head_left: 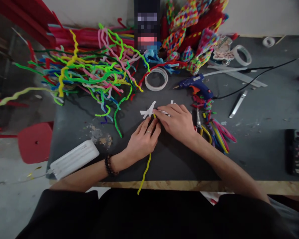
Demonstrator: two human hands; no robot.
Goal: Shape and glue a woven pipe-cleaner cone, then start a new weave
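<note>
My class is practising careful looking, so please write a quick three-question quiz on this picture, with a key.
1. What colour is the pipe cleaner showing below the left hand: (a) green, (b) yellow, (c) red?
2. True or false: the glue gun lies to the right of the tape roll nearest the left hand.
3. Fill in the gap: the bracelet is on the ____ wrist.

Key: 1 b; 2 true; 3 left.

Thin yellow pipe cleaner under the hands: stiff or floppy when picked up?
The thin, fuzzy yellow pipe cleaner probably bends easily but holds shape: its free tail below the left hand is gently wavy. Likely very light, given its slenderness. Its fuzz should resist slipping.
</note>
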